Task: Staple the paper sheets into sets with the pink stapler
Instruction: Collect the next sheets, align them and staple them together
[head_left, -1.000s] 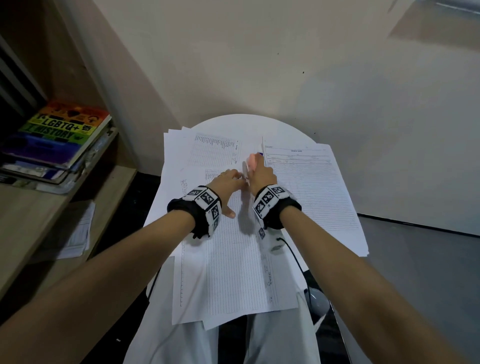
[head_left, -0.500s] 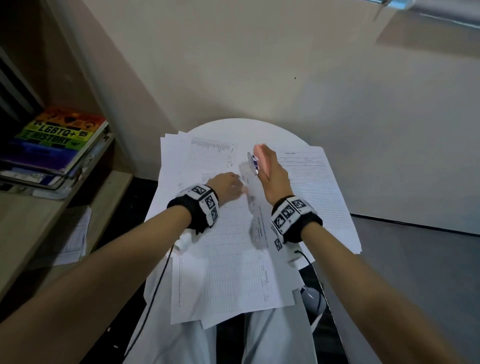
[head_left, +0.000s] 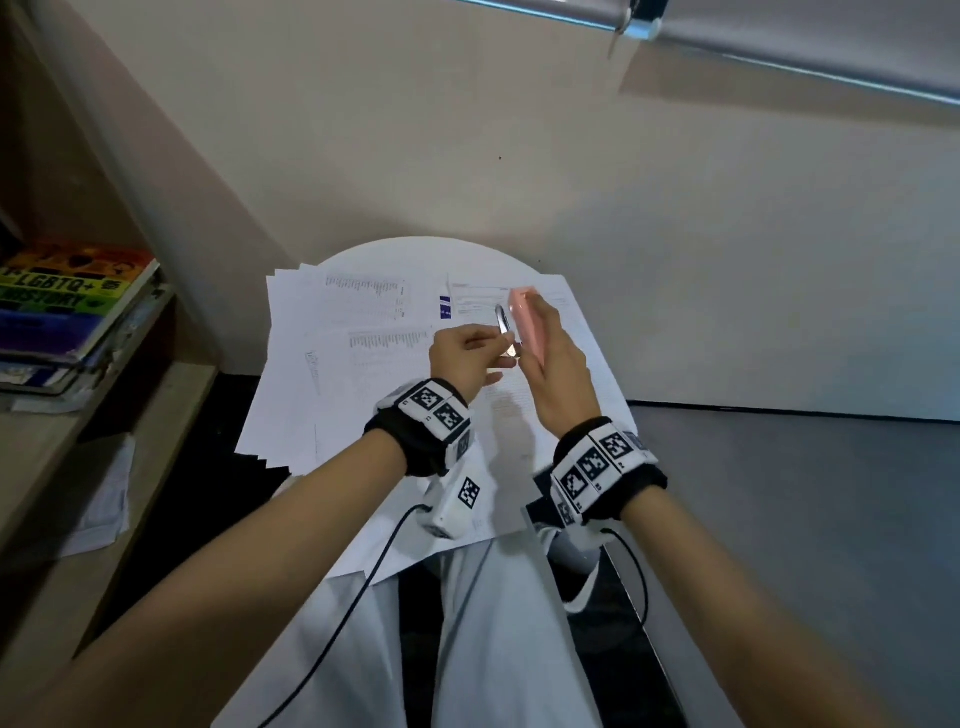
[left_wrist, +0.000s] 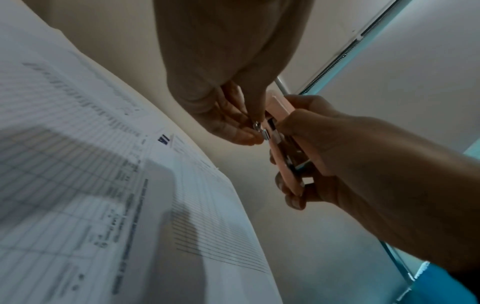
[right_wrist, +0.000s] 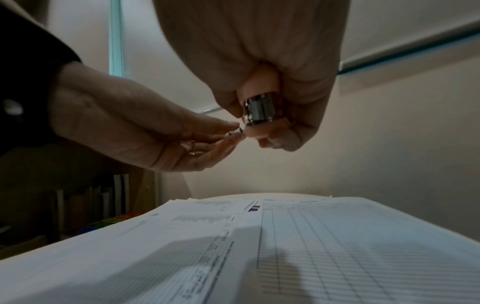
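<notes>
My right hand grips the pink stapler and holds it in the air above the paper sheets, its silver metal arm swung away from the pink body. My left hand pinches a small metal part at the stapler's near end. In the left wrist view, the left fingertips meet that metal part beside the stapler. The right wrist view has the stapler end-on, with the left hand pinching at its lower tip. Printed sheets lie spread below.
The sheets cover a small round white table against a pale wall. A wooden shelf stands at the left with stacked books and a loose sheet lower down. My white-clad legs and wrist cables are under the table's near edge.
My right hand has lifted the stapler off the sheets, up and to the right. My left hand left the paper and rose to pinch the stapler's metal part. The view tilted up.
</notes>
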